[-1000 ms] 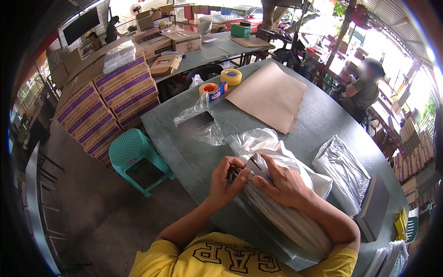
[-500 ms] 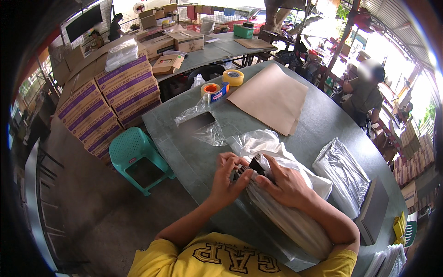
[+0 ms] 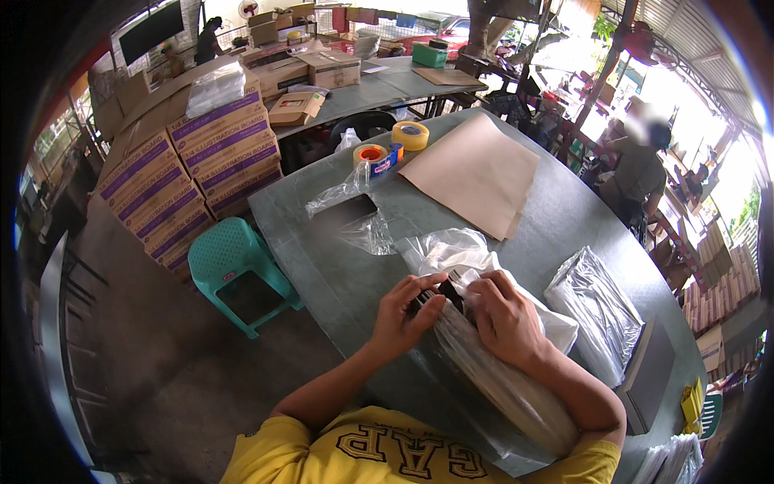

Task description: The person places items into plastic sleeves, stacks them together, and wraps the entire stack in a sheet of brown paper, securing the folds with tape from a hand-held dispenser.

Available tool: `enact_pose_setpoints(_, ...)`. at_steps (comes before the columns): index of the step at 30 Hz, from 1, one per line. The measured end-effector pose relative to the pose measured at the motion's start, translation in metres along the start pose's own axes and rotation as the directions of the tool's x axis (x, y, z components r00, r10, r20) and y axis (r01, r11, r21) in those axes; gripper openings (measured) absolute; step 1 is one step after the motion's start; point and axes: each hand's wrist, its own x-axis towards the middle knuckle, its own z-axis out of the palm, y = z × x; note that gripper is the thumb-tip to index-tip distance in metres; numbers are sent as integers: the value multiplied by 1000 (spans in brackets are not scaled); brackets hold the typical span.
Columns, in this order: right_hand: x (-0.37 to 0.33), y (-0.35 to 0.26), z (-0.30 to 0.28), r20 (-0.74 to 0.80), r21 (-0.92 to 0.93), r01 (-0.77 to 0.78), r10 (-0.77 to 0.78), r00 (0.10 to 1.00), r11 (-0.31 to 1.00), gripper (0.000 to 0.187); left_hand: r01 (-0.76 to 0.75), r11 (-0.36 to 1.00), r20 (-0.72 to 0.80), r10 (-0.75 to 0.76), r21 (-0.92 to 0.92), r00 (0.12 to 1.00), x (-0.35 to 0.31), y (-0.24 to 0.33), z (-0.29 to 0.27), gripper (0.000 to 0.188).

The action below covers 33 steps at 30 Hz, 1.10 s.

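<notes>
The long plastic-wrapped bundle (image 3: 504, 379) lies slanted on the near part of the counter (image 3: 310, 274), its far end between the hands; the left hand (image 3: 405, 313) pinches that end between thumb and bent fingers; the right hand (image 3: 509, 323) arches over from the right, its fingers curled down and a bit blurry, so I cannot tell what they pinch; both elbows bend out wide, and the arms point far and inward.
</notes>
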Motion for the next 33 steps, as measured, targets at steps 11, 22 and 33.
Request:
enact_pose_setpoints(11, -1, -2, 3, 8, -34, -94, 95, 995, 995, 17, -136, 990, -110, 138, 24, 984, -1, -3, 3, 26)
enact_pose_setpoints(22, 0, -5, 1, 47, -23, -128, 129, 990, 991, 16, 73, 991, -60, -80, -111, 995, -1, 1, 3, 23)
enact_pose_setpoints(33, 2, -8, 0, 48, 7, -110, 110, 993, 994, 18, 204, 950, 56, -196, -238, 979, 0, -5, -4, 22)
